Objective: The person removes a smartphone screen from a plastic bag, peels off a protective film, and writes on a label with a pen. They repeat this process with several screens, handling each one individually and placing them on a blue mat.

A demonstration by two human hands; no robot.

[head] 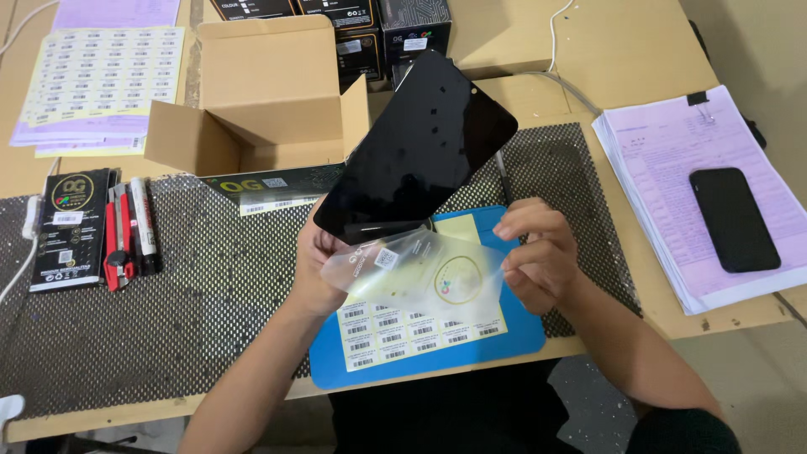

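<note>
My left hand [315, 269] grips the lower end of a black glossy phone screen panel [420, 147], held tilted up above the table. My right hand [538, 252] pinches the edge of a clear plastic film [420, 273] that hangs curled off the panel's lower end. Both are over a blue mat [513, 336] that carries a sheet of small barcode stickers [403, 332].
An open cardboard box [261, 92] stands behind the panel, with black product boxes [378, 25] beyond it. A flat black package [71, 227], a red cutter and markers [130, 231] lie left. A black phone [734, 219] rests on a stack of pink papers [664, 151] at right. Label sheets [101, 71] sit far left.
</note>
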